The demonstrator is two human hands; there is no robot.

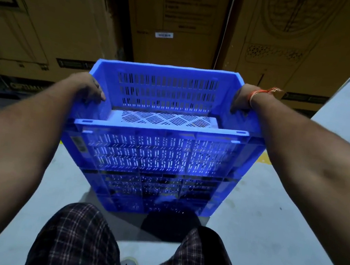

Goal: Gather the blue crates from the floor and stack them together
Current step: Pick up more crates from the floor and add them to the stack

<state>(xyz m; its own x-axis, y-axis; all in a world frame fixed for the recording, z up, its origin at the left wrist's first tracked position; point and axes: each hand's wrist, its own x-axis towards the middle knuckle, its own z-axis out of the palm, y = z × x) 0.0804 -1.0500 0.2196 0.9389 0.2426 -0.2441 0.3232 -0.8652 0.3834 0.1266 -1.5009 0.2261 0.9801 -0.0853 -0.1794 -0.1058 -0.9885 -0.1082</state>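
The person's left hand (90, 90) and right hand (241, 101) each close around a side rim of the top blue crate (157, 150), balancing it squarely over lower crates (152, 191) on the floor (268, 217).

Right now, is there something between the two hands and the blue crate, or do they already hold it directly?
Nothing visible is in between. The left hand grips the left rim of the top blue crate and the right hand grips the right rim, bare skin on plastic. This crate sits on another blue crate below.
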